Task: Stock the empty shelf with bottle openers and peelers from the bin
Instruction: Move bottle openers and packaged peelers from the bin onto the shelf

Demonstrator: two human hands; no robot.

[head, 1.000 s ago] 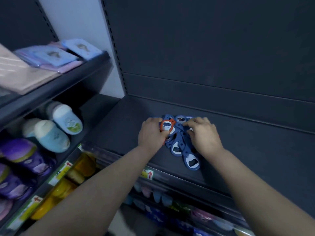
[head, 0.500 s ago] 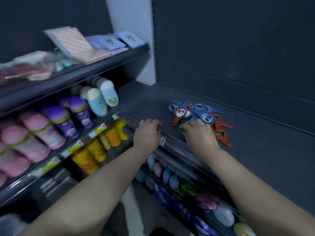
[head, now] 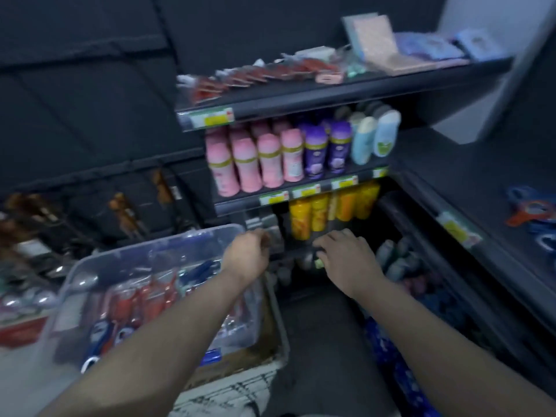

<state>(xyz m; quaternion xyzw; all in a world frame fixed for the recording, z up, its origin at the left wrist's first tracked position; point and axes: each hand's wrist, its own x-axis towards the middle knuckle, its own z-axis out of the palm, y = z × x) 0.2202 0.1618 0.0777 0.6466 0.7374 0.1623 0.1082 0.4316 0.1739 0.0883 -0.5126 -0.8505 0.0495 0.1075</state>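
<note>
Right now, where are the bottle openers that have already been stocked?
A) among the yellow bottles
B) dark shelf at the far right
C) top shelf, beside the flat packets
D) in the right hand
B: the blue and orange bottle openers lie on the dark shelf at the far right edge of view, apart from the left hand and the right hand.

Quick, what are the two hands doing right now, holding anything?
Left hand: open, fingers loosely curled, holding nothing visible.
Right hand: open, fingers spread, empty.
</note>
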